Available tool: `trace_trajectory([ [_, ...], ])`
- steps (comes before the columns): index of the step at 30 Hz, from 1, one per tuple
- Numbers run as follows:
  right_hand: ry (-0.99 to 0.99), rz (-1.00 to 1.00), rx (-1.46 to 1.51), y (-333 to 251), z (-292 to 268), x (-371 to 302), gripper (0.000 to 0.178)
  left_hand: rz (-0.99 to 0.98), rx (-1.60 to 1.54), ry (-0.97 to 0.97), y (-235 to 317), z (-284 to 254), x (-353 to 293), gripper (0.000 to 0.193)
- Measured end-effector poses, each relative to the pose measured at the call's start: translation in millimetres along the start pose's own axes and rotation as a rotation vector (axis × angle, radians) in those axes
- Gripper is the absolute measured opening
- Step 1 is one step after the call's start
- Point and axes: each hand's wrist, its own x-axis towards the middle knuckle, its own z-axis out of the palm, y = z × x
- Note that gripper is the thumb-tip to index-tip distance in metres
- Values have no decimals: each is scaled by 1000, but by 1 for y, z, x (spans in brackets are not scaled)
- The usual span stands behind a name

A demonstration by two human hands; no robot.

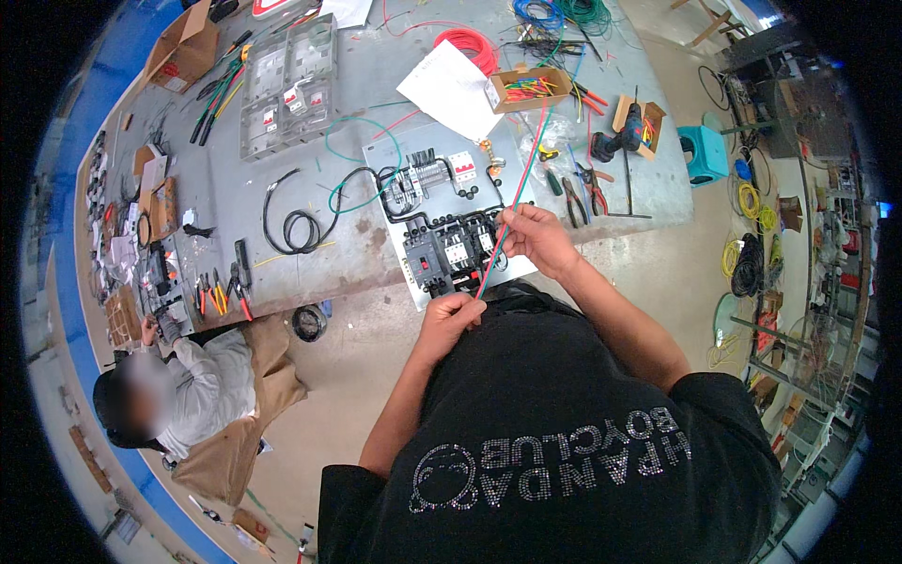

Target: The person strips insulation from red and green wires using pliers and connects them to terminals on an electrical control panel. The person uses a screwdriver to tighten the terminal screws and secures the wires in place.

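A red and a green wire (pixel 531 167) run together in a long strand across my front, with both hands closed on it. My left hand (pixel 453 320) pinches the strand's lower end near my body. Farther along, my right hand (pixel 539 241) grips the same wires between thumb and fingers. Beneath them lies a light metal mounting plate (pixel 398 249) at the table's front edge. It carries a dark circuit breaker (pixel 427 266), white switch devices (pixel 456 252), black wiring, a terminal row (pixel 427 176) and a white breaker with red levers (pixel 463 166). My right hand partly hides the plate's right side.
To the right lie pliers (pixel 598 188), a cordless drill (pixel 617 141) and an open box (pixel 528 89) of coloured pieces. White paper (pixel 449 89) and a red wire coil (pixel 467 49) lie beyond. Left are black cable (pixel 303 230), a clear enclosure (pixel 287 89) and another person (pixel 211 381).
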Motion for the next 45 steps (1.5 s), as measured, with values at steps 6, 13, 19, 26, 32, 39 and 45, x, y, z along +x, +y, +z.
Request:
trace_trajectory([
  [6, -1, -9, 0, -6, -4, -2, 19, -20, -22, 15, 7, 8, 6, 20],
  [13, -6, 4, -30, -2, -1, -6, 18, -23, 28, -55, 8, 8, 7, 18],
  [19, 32, 21, -63, 0, -4, -4, 17, -41, 100, -63, 10, 9, 9, 21],
  [26, 44, -27, -88, 7, -5, 2, 18, -20, -41, -54, 19, 9, 3, 27],
  [32, 39, -29, -127, 4, -5, 3, 21, -70, 38, -62, 22, 10, 5, 26],
  [39, 21, -78, -190, -7, 2, 2, 24, -44, 109, -74, 20, 11, 13, 26],
  [45, 12, -180, -385, -25, -4, 4, 26, 24, 115, -76, 8, 17, 31, 26],
])
